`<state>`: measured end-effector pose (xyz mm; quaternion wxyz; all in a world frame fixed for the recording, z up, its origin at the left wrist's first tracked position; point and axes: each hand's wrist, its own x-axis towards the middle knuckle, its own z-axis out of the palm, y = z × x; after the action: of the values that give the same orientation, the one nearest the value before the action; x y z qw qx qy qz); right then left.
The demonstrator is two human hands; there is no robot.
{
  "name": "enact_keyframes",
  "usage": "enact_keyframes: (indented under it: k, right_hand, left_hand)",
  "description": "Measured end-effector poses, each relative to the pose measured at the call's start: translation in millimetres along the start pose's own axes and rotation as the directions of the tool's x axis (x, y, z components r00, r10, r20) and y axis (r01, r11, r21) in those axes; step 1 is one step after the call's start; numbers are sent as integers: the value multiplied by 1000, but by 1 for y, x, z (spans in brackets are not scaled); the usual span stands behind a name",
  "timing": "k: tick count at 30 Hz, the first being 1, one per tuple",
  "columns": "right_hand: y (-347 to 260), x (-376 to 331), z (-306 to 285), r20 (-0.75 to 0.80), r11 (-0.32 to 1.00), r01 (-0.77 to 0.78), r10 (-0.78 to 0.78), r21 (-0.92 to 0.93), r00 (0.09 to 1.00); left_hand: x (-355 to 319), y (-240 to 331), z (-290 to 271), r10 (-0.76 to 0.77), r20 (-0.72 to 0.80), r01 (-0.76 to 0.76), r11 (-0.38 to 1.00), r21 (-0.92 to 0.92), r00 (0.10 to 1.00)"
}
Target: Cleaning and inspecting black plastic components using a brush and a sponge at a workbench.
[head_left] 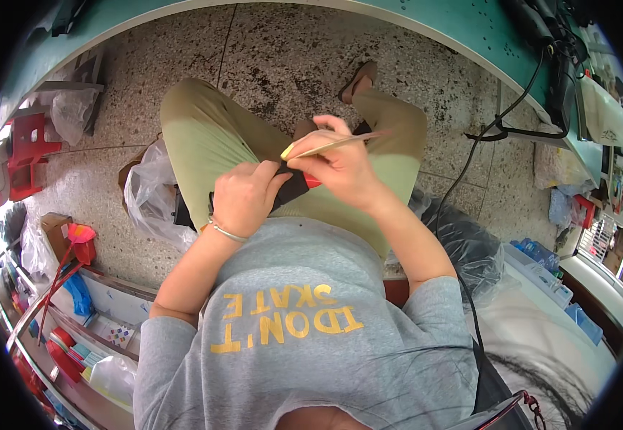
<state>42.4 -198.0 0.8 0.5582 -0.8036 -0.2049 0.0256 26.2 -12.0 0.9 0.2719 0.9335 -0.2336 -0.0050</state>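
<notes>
Both my hands meet above my lap. My left hand (243,195) is closed, its thumb and fingers pinching the edge of a black, flat piece (291,190) that looks like cloth. A red part (312,180) shows at that piece's right side, under my right hand. In my right hand (341,166), also closed, is a thin, flat tan strip (333,144). A small yellow piece (287,151) shows at my right fingertips, close to the black piece. I cannot tell whether the yellow piece and the tan strip are one thing.
A green table edge (412,23) curves across the far side. A black cable (469,161) runs down on the right. A clear plastic bag (155,193) lies left of my legs, a black plastic bag (462,240) on the right. Red stools (28,154) stand far left.
</notes>
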Motion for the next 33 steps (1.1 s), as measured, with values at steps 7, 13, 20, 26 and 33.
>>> enact_keyframes:
  k: [7, 13, 20, 26, 33]
  right_hand:
    - [10, -5, 5, 148, 762, -443, 426, 472, 892]
    - [13, -3, 14, 77, 962, 111, -94, -248, 993]
    - [59, -15, -14, -458, 831, -115, -179, -544, 871]
    - [40, -16, 8, -375, 882, -338, 450, 329, 810]
    - [4, -24, 40, -243, 995, -58, 35, -87, 969]
  left_hand:
    - [3, 2, -3, 143, -14, -140, 984, 109, 990]
    - [-3, 2, 9, 156, -38, -151, 982, 114, 987]
    - [-19, -11, -16, -137, 645, 508, 744, -434, 752]
    - [-30, -41, -10, -253, 554, 556, -71, -828, 793]
    - [-15, -32, 0, -410, 509, 449, -239, -861, 757]
